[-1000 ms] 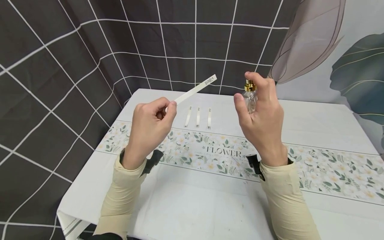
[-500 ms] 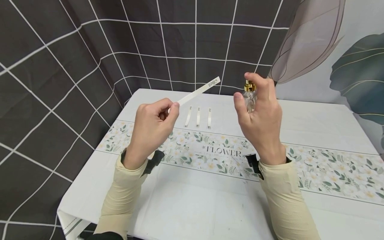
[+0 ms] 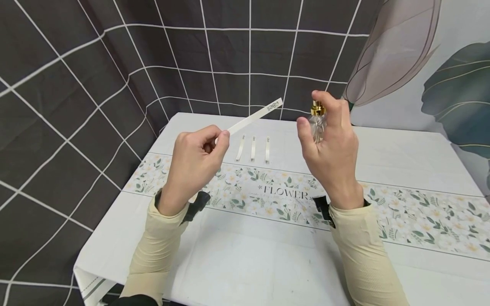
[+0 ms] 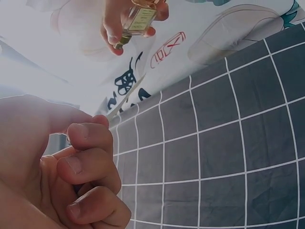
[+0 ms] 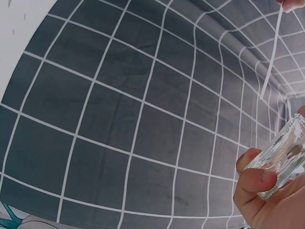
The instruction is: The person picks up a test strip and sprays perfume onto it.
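Between thumb and forefinger, my left hand (image 3: 197, 163) pinches one end of a white perfume test strip (image 3: 254, 117). Its free end, printed with "Bell", slants up to the right. My right hand (image 3: 334, 153) grips a small clear glass perfume bottle (image 3: 317, 126) with a gold spray top (image 3: 317, 108). The forefinger lies on top of the sprayer, and the strip's tip stands a short way to its left. In the left wrist view the bottle (image 4: 140, 20) shows a pale label. The right wrist view shows fingers curled round the glass base (image 5: 281, 157).
Three more white test strips (image 3: 253, 148) lie side by side on the white tablecloth (image 3: 237, 259). A floral band with the word FLOWER crosses the cloth. Behind the table hangs a dark curtain with a white grid (image 3: 226, 51); a leaf-patterned cloth (image 3: 405, 55) hangs at the right.
The left hand has moved slightly right with the test strip, bringing its tip nearer the bottle. The right hand has shifted a little to the left, still holding the bottle.
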`<state>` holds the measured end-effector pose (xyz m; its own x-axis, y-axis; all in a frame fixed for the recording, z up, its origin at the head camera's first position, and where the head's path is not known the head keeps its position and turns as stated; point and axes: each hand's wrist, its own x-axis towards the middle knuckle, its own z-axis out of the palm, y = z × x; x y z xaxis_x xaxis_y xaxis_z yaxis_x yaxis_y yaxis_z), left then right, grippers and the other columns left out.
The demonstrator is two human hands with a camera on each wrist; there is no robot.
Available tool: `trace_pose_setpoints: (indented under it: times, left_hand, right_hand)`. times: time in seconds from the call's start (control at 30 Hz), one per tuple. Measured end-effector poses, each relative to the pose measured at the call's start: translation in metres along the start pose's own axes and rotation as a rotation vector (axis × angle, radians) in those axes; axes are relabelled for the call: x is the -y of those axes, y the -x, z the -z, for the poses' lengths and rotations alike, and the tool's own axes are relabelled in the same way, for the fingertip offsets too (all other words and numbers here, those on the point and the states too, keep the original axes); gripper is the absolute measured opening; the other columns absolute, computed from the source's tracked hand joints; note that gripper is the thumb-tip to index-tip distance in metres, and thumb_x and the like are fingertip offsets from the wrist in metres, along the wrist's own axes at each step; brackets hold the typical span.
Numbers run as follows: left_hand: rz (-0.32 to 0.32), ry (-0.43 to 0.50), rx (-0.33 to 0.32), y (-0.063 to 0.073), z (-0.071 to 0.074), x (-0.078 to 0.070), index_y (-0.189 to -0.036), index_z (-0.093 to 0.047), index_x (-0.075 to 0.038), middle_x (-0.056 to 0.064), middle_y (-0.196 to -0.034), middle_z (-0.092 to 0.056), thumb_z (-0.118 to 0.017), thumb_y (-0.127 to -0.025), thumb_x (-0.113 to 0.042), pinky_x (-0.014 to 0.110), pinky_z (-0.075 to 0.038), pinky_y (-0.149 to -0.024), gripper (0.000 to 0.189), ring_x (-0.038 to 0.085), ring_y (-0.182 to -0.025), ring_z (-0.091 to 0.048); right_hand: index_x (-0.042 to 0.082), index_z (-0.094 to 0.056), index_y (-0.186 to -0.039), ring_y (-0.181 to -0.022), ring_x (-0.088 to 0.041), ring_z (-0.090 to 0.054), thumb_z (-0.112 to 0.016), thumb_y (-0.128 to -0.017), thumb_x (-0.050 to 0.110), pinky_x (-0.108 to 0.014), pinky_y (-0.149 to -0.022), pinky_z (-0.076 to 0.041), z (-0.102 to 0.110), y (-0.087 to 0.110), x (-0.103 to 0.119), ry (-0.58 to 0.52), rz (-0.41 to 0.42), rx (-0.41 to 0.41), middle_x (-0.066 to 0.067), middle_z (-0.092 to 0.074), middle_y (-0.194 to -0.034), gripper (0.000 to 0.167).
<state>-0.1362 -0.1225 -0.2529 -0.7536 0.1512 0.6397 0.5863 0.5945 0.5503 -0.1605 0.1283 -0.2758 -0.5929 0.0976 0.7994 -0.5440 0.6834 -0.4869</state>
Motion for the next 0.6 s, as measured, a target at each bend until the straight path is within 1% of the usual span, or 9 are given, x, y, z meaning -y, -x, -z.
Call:
trace_pose_setpoints:
  times: [0.27,0.6]
  left_hand:
    - [0.001,-0.002,0.008,-0.0006,-0.0007,0.0011,-0.068,-0.061,-0.01,-0.004,-0.049,-0.04,-0.06,-0.097,-0.009,0.024,-0.024,-0.045,0.029,0.01,-0.042,-0.036]
    - [-0.004,-0.01,0.01,-0.0012,-0.0016,0.0019,-0.068,-0.062,-0.01,-0.004,-0.049,-0.04,-0.06,-0.096,-0.009,0.025,-0.025,-0.045,0.029,0.01,-0.042,-0.035]
  right_hand:
    - [0.02,-0.051,-0.139,-0.072,-0.03,-0.043,-0.057,-0.1,0.035,-0.039,-0.059,-0.03,0.0023,-0.001,-0.0031,-0.001,-0.004,-0.005,-0.02,-0.058,-0.114,0.043]
    - [0.021,-0.051,-0.139,-0.073,-0.03,-0.043,-0.056,-0.1,0.04,-0.039,-0.06,-0.029,0.0035,-0.0022,-0.0038,0.0,-0.002,0.005,-0.021,-0.057,-0.112,0.044]
